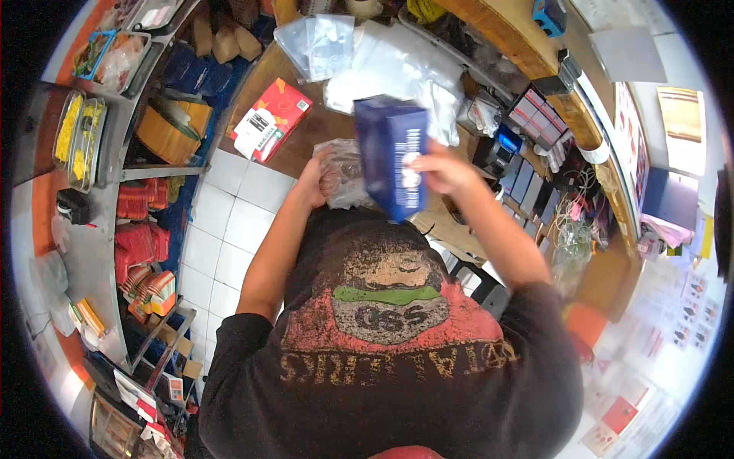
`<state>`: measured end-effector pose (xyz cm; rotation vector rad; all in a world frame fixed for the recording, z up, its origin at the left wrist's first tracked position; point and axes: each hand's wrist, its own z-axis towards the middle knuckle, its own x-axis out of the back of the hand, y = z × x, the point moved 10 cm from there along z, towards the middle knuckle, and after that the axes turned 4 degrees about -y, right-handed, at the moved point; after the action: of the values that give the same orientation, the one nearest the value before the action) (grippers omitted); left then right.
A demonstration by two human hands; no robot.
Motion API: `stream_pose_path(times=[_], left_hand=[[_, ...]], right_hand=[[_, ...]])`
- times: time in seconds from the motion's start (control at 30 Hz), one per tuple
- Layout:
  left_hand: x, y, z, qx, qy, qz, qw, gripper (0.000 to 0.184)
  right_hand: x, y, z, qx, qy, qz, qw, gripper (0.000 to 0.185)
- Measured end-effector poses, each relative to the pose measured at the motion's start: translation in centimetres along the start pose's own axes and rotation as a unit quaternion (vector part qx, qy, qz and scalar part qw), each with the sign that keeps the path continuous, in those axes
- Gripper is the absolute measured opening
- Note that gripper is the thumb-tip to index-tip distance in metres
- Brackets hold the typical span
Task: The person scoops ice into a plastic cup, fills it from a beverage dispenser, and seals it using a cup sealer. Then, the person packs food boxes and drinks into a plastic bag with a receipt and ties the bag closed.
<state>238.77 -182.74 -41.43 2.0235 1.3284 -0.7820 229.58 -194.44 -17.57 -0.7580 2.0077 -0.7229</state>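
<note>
One blue box [388, 157] is held over the near edge of the surface [321, 126] by the right hand [443, 169], clamped at its side, likely for control; the left hand [312, 182], apart, clasps a clear bag [344, 174], seemingly steadying it.

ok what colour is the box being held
The box is dark blue with white print, shown in the head view.

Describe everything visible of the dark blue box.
The dark blue box looks like cardboard: oblong, flat-sided, with white printing too blurred to read. The right hand grips its side, holding it lengthwise above the brown table. Whether it touches the clear plastic bag beside it is unclear.
</note>
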Motion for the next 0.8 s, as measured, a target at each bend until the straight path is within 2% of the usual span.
stream_pose_path(times=[0.03,0.07,0.1,0.17,0.2,0.23,0.27,0.3,0.33,0.37,0.4,0.43,0.47,0.5,0.57,0.63,0.77,0.8], left_hand=[[-1.5,0.5,-1.9,0.004,0.045,0.006,0.999,0.034],[-2.0,1.0,-3.5,0.007,0.090,0.011,0.996,0.036],[-1.8,1.4,-4.1,0.001,0.095,0.010,0.995,0.036],[-1.9,2.9,-5.2,-0.044,0.072,0.020,0.996,0.041],[-4.3,3.6,-6.1,-0.055,0.035,0.032,0.997,0.041],[-4.5,4.3,-6.6,-0.077,0.061,0.040,0.994,0.036],[-1.2,5.6,-5.6,-0.121,0.094,0.125,0.980,0.032],[-0.6,7.1,-6.2,-0.162,0.125,0.208,0.956,0.028],[0.0,7.8,-6.9,-0.229,0.179,0.229,0.929,0.020],[0.1,7.1,-6.8,-0.226,0.179,0.232,0.929,0.020],[-2.6,8.9,-9.1,-0.357,0.192,0.402,0.821,0.020],[-6.5,9.2,-11.9,-0.467,0.191,0.550,0.666,0.019],[-7.7,8.6,-13.0,-0.474,0.196,0.576,0.637,0.022],[-8.3,8.1,-14.0,-0.472,0.191,0.579,0.637,0.022],[-8.2,6.7,-14.6,-0.371,0.251,0.699,0.558,0.027],[-8.3,6.3,-15.4,-0.348,0.257,0.716,0.547,0.024],[-11.9,9.0,-20.2,-0.439,0.294,0.657,0.538,0.013],[-12.2,10.4,-21.0,-0.476,0.301,0.631,0.534,0.014]], right_hand=[[-0.5,1.3,2.0,0.005,0.043,-0.032,0.999,0.085],[-0.3,1.7,4.3,0.080,0.073,-0.179,0.978,0.076],[-0.1,2.4,5.8,0.153,0.102,-0.319,0.930,0.069],[-1.5,2.7,5.9,0.300,0.123,-0.518,0.791,0.070],[-1.2,3.6,5.8,0.303,0.119,-0.515,0.793,0.070],[-1.4,5.1,5.6,0.263,0.100,-0.583,0.762,0.070],[-1.4,6.6,5.4,0.220,0.080,-0.647,0.725,0.069],[-1.4,7.0,4.7,0.220,0.079,-0.645,0.728,0.069],[-1.1,8.0,4.4,0.175,0.076,-0.661,0.726,0.069],[-0.6,8.9,4.4,0.131,0.074,-0.676,0.721,0.068],[-0.9,8.7,4.1,0.141,0.075,-0.679,0.716,0.072],[-0.9,8.8,4.1,0.138,0.079,-0.675,0.720,0.072],[-0.2,8.7,4.6,0.108,0.115,-0.671,0.725,0.073],[0.6,8.5,5.0,0.078,0.151,-0.665,0.727,0.075],[0.8,8.2,5.1,0.087,0.183,-0.651,0.732,0.074],[1.0,8.5,5.4,0.096,0.216,-0.696,0.679,0.073],[2.7,8.3,5.0,0.101,0.161,-0.692,0.697,0.078],[4.7,10.0,5.4,-0.027,0.073,-0.650,0.756,0.080]])
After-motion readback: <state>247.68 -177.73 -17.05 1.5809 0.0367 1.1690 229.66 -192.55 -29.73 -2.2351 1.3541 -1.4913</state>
